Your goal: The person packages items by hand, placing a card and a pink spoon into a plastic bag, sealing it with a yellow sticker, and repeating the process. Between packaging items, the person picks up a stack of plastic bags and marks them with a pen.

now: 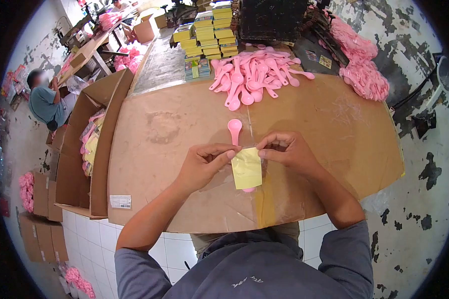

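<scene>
Left hand (204, 162) and right hand (287, 149) each pinch a top corner of a small yellow paper slip (247, 172) laid over a pink plastic spoon (234, 127).
The slip sits between the hands, equally near both, midway across a brown cardboard sheet (174, 129). The spoon's long axis runs straight away from the person: bowl beyond the fingertips, handle tip peeking from the slip's near edge. Forearms angle inward, fingers curled. A heap of loose pink spoons (254, 79) lies well beyond.
</scene>
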The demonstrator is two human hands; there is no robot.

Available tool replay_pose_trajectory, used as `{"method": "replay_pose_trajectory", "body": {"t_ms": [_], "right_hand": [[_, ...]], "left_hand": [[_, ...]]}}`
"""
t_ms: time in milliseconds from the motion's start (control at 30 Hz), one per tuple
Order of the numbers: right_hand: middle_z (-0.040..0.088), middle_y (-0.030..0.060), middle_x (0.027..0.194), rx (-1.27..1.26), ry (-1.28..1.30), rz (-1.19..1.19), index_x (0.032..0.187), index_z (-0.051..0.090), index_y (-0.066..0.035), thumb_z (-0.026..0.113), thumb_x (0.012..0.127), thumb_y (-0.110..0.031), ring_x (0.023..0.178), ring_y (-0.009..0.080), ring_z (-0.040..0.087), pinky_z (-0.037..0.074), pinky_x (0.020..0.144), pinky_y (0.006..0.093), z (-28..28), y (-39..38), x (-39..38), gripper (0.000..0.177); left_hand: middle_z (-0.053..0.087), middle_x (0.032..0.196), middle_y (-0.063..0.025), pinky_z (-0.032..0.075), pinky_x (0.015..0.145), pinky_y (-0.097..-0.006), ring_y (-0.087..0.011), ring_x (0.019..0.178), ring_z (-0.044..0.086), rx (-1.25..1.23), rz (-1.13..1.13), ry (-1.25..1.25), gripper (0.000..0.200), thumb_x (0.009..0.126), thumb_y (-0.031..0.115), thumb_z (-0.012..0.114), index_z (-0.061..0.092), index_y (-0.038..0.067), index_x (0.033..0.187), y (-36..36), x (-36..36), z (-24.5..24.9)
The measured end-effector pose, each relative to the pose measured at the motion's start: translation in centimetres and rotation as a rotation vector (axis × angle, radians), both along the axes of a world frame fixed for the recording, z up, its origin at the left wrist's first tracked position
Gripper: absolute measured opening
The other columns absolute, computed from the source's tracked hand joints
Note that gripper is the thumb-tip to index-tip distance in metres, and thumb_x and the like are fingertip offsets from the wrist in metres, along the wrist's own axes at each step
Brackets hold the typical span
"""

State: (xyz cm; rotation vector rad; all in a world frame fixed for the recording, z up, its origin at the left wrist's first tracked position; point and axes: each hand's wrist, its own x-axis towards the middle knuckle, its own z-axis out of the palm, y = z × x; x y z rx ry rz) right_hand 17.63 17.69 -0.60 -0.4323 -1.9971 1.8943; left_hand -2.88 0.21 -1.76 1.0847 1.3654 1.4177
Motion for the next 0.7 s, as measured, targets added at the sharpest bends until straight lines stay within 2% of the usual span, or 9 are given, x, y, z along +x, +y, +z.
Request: {"method": "replay_pose_trajectory", "body": {"t_ms": [200,300,467,567,700], "right_hand": [[0.072,0.0052,0.096,-0.023,-0.008,-0.004,0.104,0.069,0.001,0.073,0.093,-0.003,0.088,0.0106,0.068,0.055,0.080,0.0276,0.0,0.2,0.0,0.014],[0.071,0.0042,0.097,-0.015,-0.017,0.000,0.104,0.067,0.000,0.073,0.093,-0.002,0.090,0.0103,0.067,0.054,0.081,0.0273,0.1,0.3,0.0,0.012],[0.070,0.0028,0.101,-0.045,0.005,-0.002,0.104,0.066,-0.001,0.070,0.095,-0.001,0.094,0.0104,0.066,0.052,0.085,0.0276,-0.1,0.1,-0.1,0.009],[0.066,0.0026,0.102,0.007,0.002,-0.005,0.104,0.066,0.000,0.068,0.096,-0.001,0.096,0.0102,0.064,0.051,0.085,0.0272,-0.2,0.1,-0.2,0.007],[0.063,0.0054,0.099,0.350,0.069,-0.014,0.104,0.067,0.001,0.067,0.094,0.000,0.095,0.0113,0.062,0.051,0.084,0.0259,-0.9,0.0,-0.4,0.010]], "left_hand": [[0.073,0.104,-0.0015,0.052,0.071,-0.0177,-0.0042,0.088,0.065,-0.053,-0.028,0.005,0.026,0.102,0.015,0.066,0.072,0.003,0.124,0.0,0.3,1.0],[0.073,0.104,0.0002,0.051,0.069,-0.0177,-0.0039,0.087,0.065,-0.017,-0.027,-0.010,0.026,0.103,0.013,0.064,0.071,0.003,0.127,0.2,0.3,0.2],[0.073,0.107,-0.0002,0.053,0.073,-0.0193,-0.0044,0.090,0.066,-0.054,-0.023,-0.013,0.027,0.105,0.012,0.061,0.070,0.004,0.129,0.1,0.5,0.8],[0.073,0.107,-0.0007,0.054,0.074,-0.0194,-0.0043,0.091,0.066,-0.043,-0.019,-0.034,0.027,0.105,0.012,0.060,0.070,0.004,0.129,0.2,0.5,0.5],[0.073,0.107,-0.0052,0.057,0.079,-0.0249,-0.0080,0.092,0.066,-0.008,-0.025,-0.005,0.028,0.106,0.010,0.057,0.067,-0.002,0.130,0.2,0.6,0.5]]}}
